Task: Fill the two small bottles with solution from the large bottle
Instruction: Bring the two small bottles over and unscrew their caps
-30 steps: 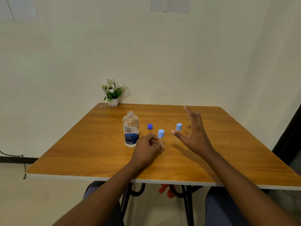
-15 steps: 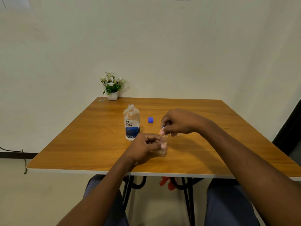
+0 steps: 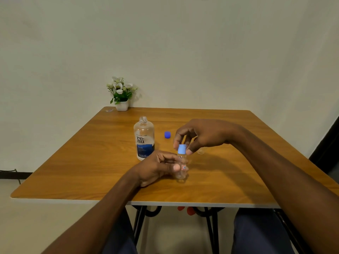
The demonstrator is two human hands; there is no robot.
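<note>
The left hand [image 3: 156, 167] grips the body of the near small bottle [image 3: 181, 166], which stands upright on the tabletop [image 3: 73, 162] close to the front edge. The thumb presses the side next to the bottle's red label. The right hand [image 3: 200, 136] reaches over from above, its thumb and fingertips [image 3: 189, 151] closed on the light blue cap [image 3: 181, 149].

The step in hand appears to be uncapping this bottle. Keep the left grip low and firm so the base stays flat on the tabletop and the body does not turn with the cap. Turn the cap with the fingertips only, then lift it straight up to avoid tipping the light bottle.

Just behind the right hand, the clear base of the second small bottle [image 3: 201, 150] shows; its top is hidden, so its cap state cannot be determined. Keep the right wrist clear of it.

Farther back and left stands the large bottle [image 3: 144, 139], upright, its neck open. Its dark blue cap [image 3: 167, 134] lies apart on the tabletop. Set the removed cap near it, away from the pouring path.

A potted flower [image 3: 121, 94] sits at the far edge.
</note>
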